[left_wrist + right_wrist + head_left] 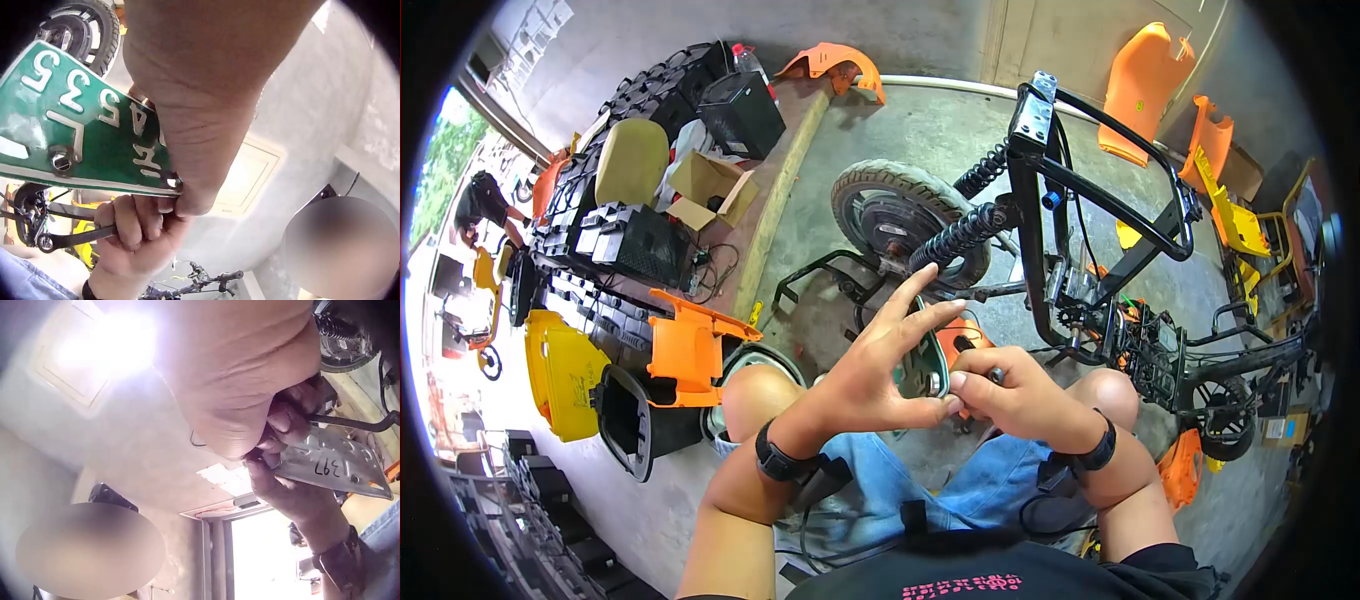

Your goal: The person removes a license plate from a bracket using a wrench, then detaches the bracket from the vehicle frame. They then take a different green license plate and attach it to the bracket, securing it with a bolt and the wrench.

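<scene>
A green licence plate (pixel 94 119) with white raised characters is between my hands, above my lap. My left hand (pixel 885 365) holds it, thumb at the near corner and other fingers spread along the far side. A shiny bolt (pixel 61 159) sits in the plate near one long edge. In the right wrist view the plate's silver back (pixel 334 464) shows black handwritten marks. My right hand (pixel 1020 390) has its thumb and index finger at the plate's corner. Its curled fingers grip a dark wrench (pixel 81 236) with a bent shaft and a ring-like end.
A black motorcycle frame (pixel 1025 200) stands ahead to the right, its wheel (pixel 880 215) beside it. Orange panels (pixel 685 345), a yellow panel (pixel 565 375) and black battery cases (pixel 635 240) lie to the left. An open cardboard box (pixel 712 188) sits on the ledge.
</scene>
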Motion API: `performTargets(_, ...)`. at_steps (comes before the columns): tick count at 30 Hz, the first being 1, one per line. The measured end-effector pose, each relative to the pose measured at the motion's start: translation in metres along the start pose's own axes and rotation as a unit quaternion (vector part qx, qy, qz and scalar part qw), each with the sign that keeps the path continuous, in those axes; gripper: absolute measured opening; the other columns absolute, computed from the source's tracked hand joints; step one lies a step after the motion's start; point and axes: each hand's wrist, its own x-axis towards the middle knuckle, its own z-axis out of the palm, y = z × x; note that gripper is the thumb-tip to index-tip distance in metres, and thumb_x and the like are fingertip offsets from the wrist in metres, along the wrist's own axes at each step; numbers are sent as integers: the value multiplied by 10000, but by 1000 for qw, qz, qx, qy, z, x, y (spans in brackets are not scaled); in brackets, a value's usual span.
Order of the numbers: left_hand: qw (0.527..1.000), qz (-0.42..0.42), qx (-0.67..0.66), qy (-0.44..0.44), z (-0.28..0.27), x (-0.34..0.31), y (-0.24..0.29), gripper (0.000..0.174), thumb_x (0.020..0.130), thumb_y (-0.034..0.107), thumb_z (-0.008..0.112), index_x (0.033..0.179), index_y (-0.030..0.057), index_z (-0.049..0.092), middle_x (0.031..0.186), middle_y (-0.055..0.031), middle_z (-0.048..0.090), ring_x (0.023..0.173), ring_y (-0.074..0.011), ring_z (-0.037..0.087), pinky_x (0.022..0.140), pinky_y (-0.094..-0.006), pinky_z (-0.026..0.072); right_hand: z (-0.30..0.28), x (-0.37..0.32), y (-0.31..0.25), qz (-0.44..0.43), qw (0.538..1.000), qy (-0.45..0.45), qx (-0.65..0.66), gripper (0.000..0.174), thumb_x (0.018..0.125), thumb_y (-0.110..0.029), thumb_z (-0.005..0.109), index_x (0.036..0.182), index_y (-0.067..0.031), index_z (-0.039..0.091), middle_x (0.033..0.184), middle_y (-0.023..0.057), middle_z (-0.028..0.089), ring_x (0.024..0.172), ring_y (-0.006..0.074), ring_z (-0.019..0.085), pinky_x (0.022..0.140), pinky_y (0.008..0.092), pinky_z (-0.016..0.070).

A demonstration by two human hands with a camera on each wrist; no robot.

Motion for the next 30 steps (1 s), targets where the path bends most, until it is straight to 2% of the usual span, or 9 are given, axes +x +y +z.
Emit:
performTargets(2, 999, -2, 34, 16, 0, 0, 0, 795, 697, 307, 842, 1386, 87, 511, 1539, -260, 281, 1399, -367, 365, 1085, -433, 367, -4, 1, 4, 76, 995, -26, 58, 260, 981, -228, 571, 814, -41, 641, 650, -29, 563, 594, 44, 494, 524, 244, 378)
performTargets(6, 999, -11, 44, 12, 2, 0, 0, 745, 710, 300, 835, 1352, 79, 529, 1544, -250, 280, 1393, -357, 375, 1088, -424, 360, -4, 4, 4, 44, 998, 6, 46, 264, 984, -232, 563, 820, -41, 644, 649, -31, 556, 578, 46, 492, 512, 237, 376)
performTargets(8, 991, -122, -47, 21, 6, 1, 4, 676, 732, 298, 820, 1308, 74, 547, 1528, -229, 309, 1377, -343, 395, 1096, -430, 342, -4, 6, 7, 57, 997, 27, 54, 265, 986, -236, 562, 828, -42, 648, 648, -35, 547, 570, 47, 489, 509, 229, 375)
performTargets(17, 995, -103, -13, 6, 8, 1, -5, 495, 861, 301, 713, 1259, 46, 565, 1435, -210, 422, 1313, -308, 444, 1098, -411, 328, -5, 16, 15, 96, 975, 1, 200, 249, 1008, -222, 516, 881, -47, 641, 640, -37, 499, 536, 45, 432, 482, 219, 328)
performTargets(21, 992, -123, -20, 25, 12, -2, -10, 419, 931, 305, 627, 1248, 36, 571, 1387, -204, 470, 1318, -291, 439, 1101, -399, 328, -4, 19, 18, 98, 980, 6, 174, 307, 1040, -276, 471, 902, -56, 633, 644, -24, 499, 523, 50, 415, 470, 215, 318)
performTargets(23, 982, -171, -55, 52, 12, -5, -21, 399, 973, 320, 568, 1251, 35, 568, 1318, -153, 523, 1262, -247, 477, 1061, -355, 361, -3, 19, 18, 106, 976, 33, 185, 380, 1065, -340, 420, 911, -60, 626, 637, -11, 505, 520, 53, 420, 458, 216, 321)
performTargets(24, 966, -229, -105, 56, 11, -5, -21, 395, 999, 343, 525, 1254, 45, 571, 1228, -86, 569, 1132, -181, 535, 984, -307, 397, -4, 21, 20, 83, 984, 35, 151, 451, 1076, -386, 366, 945, -47, 632, 641, -6, 530, 526, 57, 444, 455, 224, 346)
performTargets(28, 917, -341, -196, 59, 3, -1, -12, 453, 1001, 434, 484, 1261, 73, 573, 1138, -31, 596, 982, -115, 566, 820, -279, 432, -5, 24, 28, 7, 996, 87, 25, 471, 1073, -388, 366, 982, -13, 635, 681, 9, 586, 539, 73, 490, 475, 255, 400)
performTargets(30, 908, -355, -215, 57, 4, 1, -5, 471, 997, 453, 475, 1260, 75, 573, 1135, -30, 596, 975, -115, 569, 797, -273, 432, -4, 22, 24, 5, 995, 96, 11, 455, 1075, -378, 369, 986, -10, 622, 672, -2, 554, 561, 64, 477, 497, 240, 385)
